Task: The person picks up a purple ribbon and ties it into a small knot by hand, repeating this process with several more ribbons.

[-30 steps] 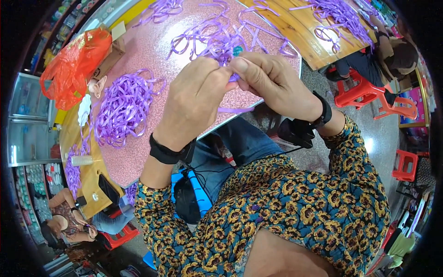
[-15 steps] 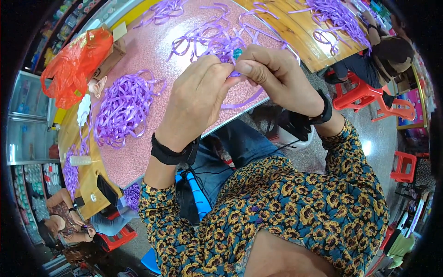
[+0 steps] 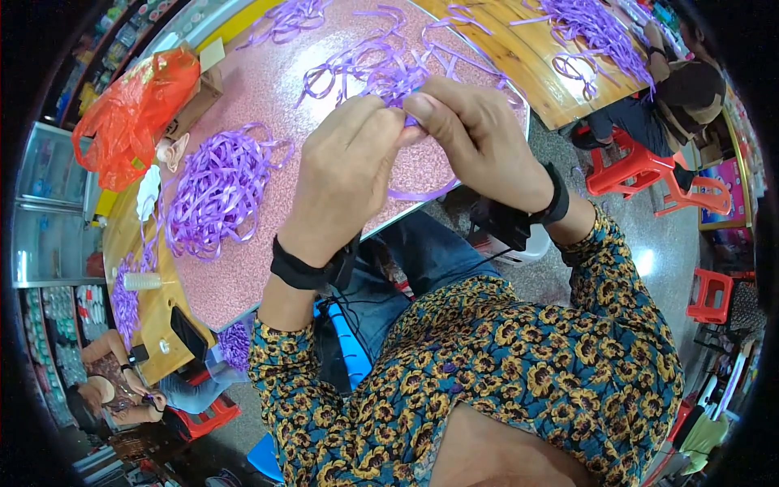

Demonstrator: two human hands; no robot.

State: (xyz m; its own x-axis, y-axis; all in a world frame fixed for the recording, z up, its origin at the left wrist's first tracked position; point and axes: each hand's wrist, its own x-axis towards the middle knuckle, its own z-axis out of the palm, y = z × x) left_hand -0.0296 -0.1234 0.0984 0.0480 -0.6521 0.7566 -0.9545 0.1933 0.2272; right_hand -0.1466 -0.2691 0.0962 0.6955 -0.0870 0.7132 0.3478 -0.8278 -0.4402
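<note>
Both of my hands meet above the near edge of the pink speckled table, fingers pinched on a purple ribbon whose loose length curves below them. My left hand is closed, knuckles up, with its fingertips mostly hidden. Thumb pressed against the bent fingers, my right hand touches the left one. Just beyond them lies a loose tangle of purple ribbon. To the left rests a bigger heap of shiny purple ribbon. Each wrist wears a black band.
An orange-red plastic bag and a cardboard box stand at the far left. More ribbon lies on the wooden table at far right. Two other people sit nearby, beside red stools. A black tablet-like object lies at left.
My right hand has shifted slightly left, closer against the left hand. The small teal thing seen by the fingertips before is now almost hidden.
</note>
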